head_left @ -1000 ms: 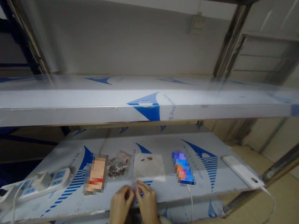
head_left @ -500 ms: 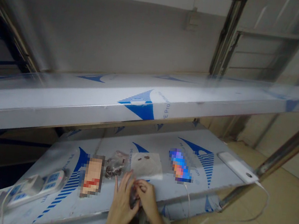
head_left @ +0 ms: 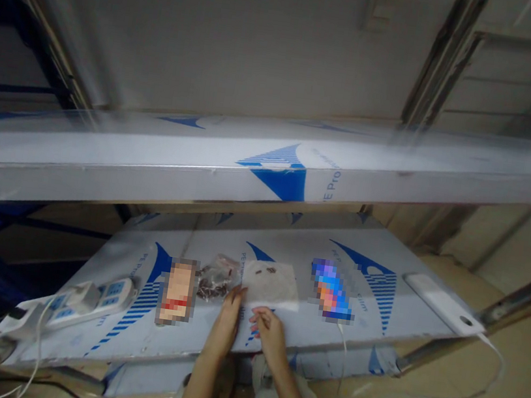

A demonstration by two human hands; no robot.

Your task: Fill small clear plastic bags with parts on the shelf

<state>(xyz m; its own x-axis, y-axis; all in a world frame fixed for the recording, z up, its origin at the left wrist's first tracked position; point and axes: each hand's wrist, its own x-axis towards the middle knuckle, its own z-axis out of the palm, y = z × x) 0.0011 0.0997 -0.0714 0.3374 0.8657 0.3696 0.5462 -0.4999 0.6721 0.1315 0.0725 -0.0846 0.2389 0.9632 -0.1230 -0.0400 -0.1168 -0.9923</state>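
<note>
My left hand [head_left: 227, 322] lies stretched out on the lower shelf [head_left: 377, 320], fingers flat and pointing toward a clear bag of small dark pieces [head_left: 215, 279]. My right hand [head_left: 268, 332] rests just to the right of it with fingers curled; what they hold, if anything, is too small to make out. Beyond both hands lies a white sheet [head_left: 269, 284] with a few dark bits on it.
A power strip with plugs [head_left: 93, 299] sits at the shelf's left end. A blurred reddish item [head_left: 176, 292] and a blurred blue item [head_left: 331, 291] lie on the shelf. A white device with a cable [head_left: 443, 303] is at the right. An upper shelf [head_left: 269, 173] overhangs.
My left hand has flattened and reached forward toward the bag. My right hand has separated from it and stays curled. The view has shifted slightly.
</note>
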